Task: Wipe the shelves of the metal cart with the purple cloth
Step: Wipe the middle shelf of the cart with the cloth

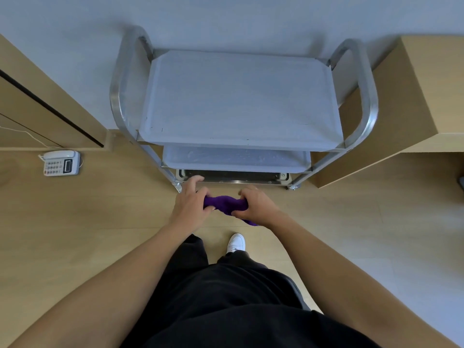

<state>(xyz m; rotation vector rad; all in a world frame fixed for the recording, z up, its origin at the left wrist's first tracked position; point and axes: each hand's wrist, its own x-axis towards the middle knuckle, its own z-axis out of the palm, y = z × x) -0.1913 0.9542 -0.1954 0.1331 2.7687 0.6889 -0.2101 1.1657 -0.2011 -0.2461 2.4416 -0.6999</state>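
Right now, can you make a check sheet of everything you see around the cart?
Surface: wood floor, bare near the cart.
Job's things: metal cart with three shelves, nothing on them; purple cloth bunched up, not yet on a shelf.
Clutter: white phone on the floor, left of the cart.
Grippers: left hand and right hand both hold the cloth in front of the cart.
Cables: thin white cord running from the phone.
Surroundings: grey wall, wooden box on the right.

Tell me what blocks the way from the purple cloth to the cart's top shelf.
Nothing visible does. The purple cloth is bunched between the left hand and right hand, in front of the cart; its top shelf is bare.
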